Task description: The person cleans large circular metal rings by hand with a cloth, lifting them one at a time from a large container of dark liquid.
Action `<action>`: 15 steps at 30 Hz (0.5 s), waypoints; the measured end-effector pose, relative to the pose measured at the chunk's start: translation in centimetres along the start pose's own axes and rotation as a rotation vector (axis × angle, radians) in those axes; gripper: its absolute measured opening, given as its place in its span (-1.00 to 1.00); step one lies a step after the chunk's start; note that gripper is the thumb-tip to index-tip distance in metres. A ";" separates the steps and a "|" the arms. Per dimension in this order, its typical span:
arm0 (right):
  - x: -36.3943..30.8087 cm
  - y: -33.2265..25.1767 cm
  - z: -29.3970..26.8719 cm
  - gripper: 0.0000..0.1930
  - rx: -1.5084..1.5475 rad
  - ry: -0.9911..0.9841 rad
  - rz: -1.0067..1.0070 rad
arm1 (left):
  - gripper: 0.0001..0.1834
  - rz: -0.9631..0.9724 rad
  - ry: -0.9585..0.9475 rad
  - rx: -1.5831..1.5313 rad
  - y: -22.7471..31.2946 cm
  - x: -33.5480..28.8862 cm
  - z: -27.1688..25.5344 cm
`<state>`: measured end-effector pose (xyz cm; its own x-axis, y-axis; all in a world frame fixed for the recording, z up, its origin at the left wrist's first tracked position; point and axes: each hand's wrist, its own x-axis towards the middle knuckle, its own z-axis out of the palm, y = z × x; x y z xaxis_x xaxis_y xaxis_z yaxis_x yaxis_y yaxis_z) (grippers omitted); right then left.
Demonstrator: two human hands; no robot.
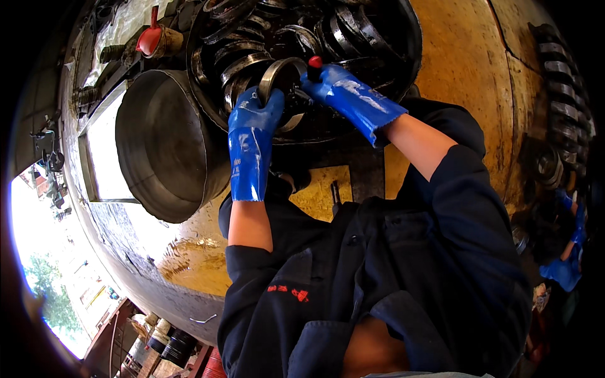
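Blue rubber gloves cover both my hands. My left hand (253,113) is closed on the wall of a shiny metal ring (270,77), which is tilted up over the near rim of a large round black tub (418,47). My right hand (337,85) grips a tool with a red-and-black handle (315,63), just right of the ring. Its working end points toward the ring's inside, and I cannot make out its kind. Many more oily metal rings (343,38) lie heaped in the tub, wet and dark.
A wide, open metal drum (161,148) lies tilted left of the tub. Beyond it a red scoop or funnel (150,39) rests on a small container. A row of stacked rings (561,94) stands at the far right, with other blue gloves (561,272) below. The floor (466,57) is stained yellow.
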<state>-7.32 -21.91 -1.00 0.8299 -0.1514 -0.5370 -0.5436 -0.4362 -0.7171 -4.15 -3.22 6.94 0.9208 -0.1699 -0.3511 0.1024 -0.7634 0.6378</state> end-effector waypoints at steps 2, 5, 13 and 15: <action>-0.6 -0.4 -0.4 -0.59 0.123 -0.137 0.017 | -0.55 -0.022 -0.021 -0.032 -0.3 0.1 -0.2; -1.3 0.3 0.0 -0.67 0.447 -0.302 -0.056 | -0.56 -0.046 -0.072 -0.067 -1.4 1.0 0.0; -1.1 0.2 0.7 -0.78 0.359 -0.256 -0.141 | -0.52 -0.088 -0.058 -0.032 -2.3 1.7 0.0; -2.0 -0.8 0.3 -0.79 -0.142 -0.068 -0.293 | -0.52 -0.010 -0.029 -0.099 -2.8 1.7 0.1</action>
<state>-8.57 -21.02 0.58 0.9356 0.0560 -0.3487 -0.2560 -0.5725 -0.7789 -2.91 -1.38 4.50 0.9083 -0.1822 -0.3765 0.1493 -0.6997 0.6987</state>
